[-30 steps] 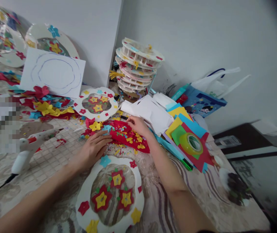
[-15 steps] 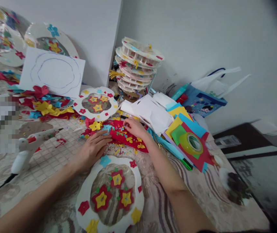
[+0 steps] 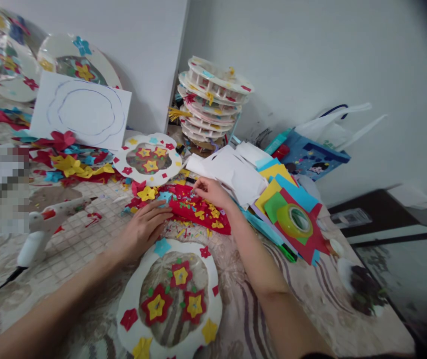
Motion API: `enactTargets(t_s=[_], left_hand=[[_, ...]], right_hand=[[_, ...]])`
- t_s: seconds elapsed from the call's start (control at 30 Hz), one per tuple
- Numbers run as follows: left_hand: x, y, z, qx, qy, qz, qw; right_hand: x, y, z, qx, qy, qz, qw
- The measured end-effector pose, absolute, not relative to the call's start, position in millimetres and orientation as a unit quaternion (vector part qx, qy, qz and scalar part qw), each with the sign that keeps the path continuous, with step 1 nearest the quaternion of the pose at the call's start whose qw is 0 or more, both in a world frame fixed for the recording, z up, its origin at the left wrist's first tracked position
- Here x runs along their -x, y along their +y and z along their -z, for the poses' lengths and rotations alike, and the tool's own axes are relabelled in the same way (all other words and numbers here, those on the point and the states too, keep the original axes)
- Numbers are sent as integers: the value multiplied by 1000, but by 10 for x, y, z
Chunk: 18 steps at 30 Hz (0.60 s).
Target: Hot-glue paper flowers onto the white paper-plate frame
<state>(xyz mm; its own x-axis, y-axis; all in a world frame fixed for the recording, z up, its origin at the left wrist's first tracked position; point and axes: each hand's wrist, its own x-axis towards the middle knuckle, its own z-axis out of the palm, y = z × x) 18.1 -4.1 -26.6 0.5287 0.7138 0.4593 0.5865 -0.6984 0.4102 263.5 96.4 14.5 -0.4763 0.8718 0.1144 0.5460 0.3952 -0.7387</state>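
Right hand (image 3: 212, 193): thumb and fingertips are curling close together over the red sheet (image 3: 179, 211); whether this grip is pinching a scrap, I cannot tell. Left hand (image 3: 148, 224): fingers are lying extended, side by side, at the sheet's left end, probably steadying it; the thumb is not showing, so any pinch is escaping view.

The red sheet is lying between the hands, bearing small paper scraps (image 3: 200, 215), presumably gathering them like a tray. Nearer the body, a flower-shaped frame (image 3: 124, 294) is lying blossoms-up on the cloth-covered surface (image 3: 318, 309), likely for easy reach. To the left, a glue gun (image 3: 41, 232) is resting, nozzle pointing rightward. To the right, a yellow tape roll (image 3: 284, 219) is sitting on coloured paper (image 3: 307, 193), perhaps weighting it.
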Motion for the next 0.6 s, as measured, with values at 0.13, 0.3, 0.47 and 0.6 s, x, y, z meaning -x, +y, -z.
enactTargets(t_s=[0.13, 0.3, 0.47, 0.6], left_hand=[[-178, -44, 260, -867, 374, -311, 107], [-176, -40, 261, -864, 374, -317, 111], [-176, -40, 254, -868, 372, -313, 100], [-180, -42, 243, -867, 372, -318, 96]], right_hand=[[-2633, 973, -135, 428, -772, -381, 277], [-2624, 975, -141, 424, -752, -419, 283], [-2631, 972, -114, 426, -743, -435, 277], [-2645, 995, -82, 442, -782, -343, 277]])
